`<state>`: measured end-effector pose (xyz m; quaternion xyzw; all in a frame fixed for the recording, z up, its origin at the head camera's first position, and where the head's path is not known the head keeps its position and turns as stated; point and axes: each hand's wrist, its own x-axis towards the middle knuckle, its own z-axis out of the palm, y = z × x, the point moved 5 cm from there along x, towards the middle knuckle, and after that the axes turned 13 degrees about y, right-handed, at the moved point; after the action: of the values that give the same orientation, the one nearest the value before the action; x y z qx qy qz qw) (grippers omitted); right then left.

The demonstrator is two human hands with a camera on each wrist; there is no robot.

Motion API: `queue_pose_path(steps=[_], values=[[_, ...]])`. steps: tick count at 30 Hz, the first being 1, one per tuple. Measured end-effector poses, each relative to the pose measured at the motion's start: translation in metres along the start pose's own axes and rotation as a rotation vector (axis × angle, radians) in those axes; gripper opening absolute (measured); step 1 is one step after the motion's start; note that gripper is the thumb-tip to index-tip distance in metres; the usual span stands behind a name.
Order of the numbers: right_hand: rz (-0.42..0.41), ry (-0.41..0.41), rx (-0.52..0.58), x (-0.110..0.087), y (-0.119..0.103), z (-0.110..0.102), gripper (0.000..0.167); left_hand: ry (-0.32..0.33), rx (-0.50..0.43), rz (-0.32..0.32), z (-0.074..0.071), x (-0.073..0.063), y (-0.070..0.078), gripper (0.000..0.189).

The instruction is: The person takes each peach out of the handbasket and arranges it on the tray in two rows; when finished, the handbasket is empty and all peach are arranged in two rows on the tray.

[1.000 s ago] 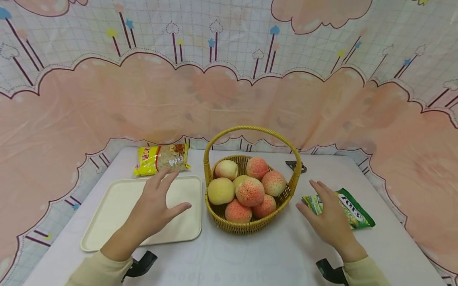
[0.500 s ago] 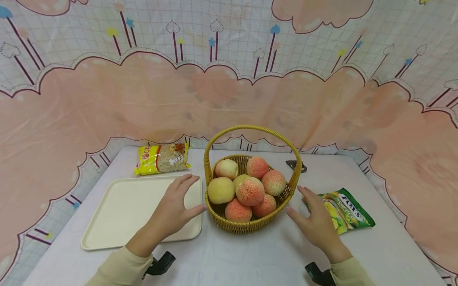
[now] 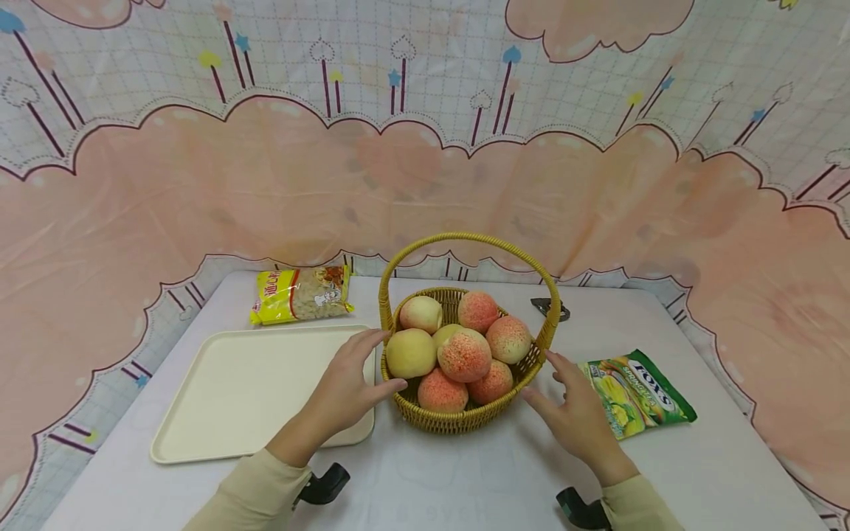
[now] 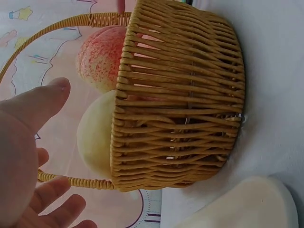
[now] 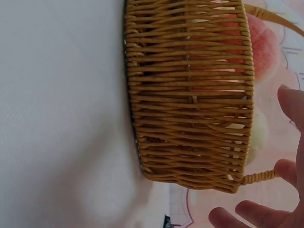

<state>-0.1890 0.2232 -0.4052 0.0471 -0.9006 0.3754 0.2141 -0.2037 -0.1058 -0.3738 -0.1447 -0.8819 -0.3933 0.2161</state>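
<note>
Cream tray (image 3: 252, 391) sits left, yellow packet (image 3: 302, 295) just behind; green FOX'S packet (image 3: 640, 391) right; dark item (image 3: 541, 304) farther back, too small to tell.

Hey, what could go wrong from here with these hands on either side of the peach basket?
The peaches are piled up in the basket, so one might roll out if that tips. The left hand, close to the tray, could bump it. The right hand, close to the green packet, could nudge that.

Golden-brown woven basket (image 3: 448, 422), red-speckled peaches (image 3: 465, 355), cream tray (image 3: 246, 398), green packet (image 3: 640, 394), yellow bag (image 3: 302, 295)
</note>
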Motion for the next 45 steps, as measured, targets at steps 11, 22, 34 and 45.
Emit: queue_pose_path(steps=[11, 22, 34, 45], values=[[0.030, -0.022, 0.059, 0.001, 0.004, 0.011, 0.070, -0.028, -0.052, -0.051, 0.015, 0.004, 0.000, 0.069], [0.032, -0.013, 0.066, 0.000, 0.006, 0.017, 0.073, -0.035, -0.029, -0.062, 0.020, 0.008, 0.004, 0.069], [0.095, -0.047, 0.112, 0.000, 0.005, 0.021, 0.075, -0.045, 0.011, -0.059, 0.028, 0.013, 0.002, 0.071], [0.197, -0.115, 0.133, -0.002, 0.009, 0.024, 0.079, -0.019, 0.041, -0.008, 0.031, 0.014, 0.002, 0.062]])
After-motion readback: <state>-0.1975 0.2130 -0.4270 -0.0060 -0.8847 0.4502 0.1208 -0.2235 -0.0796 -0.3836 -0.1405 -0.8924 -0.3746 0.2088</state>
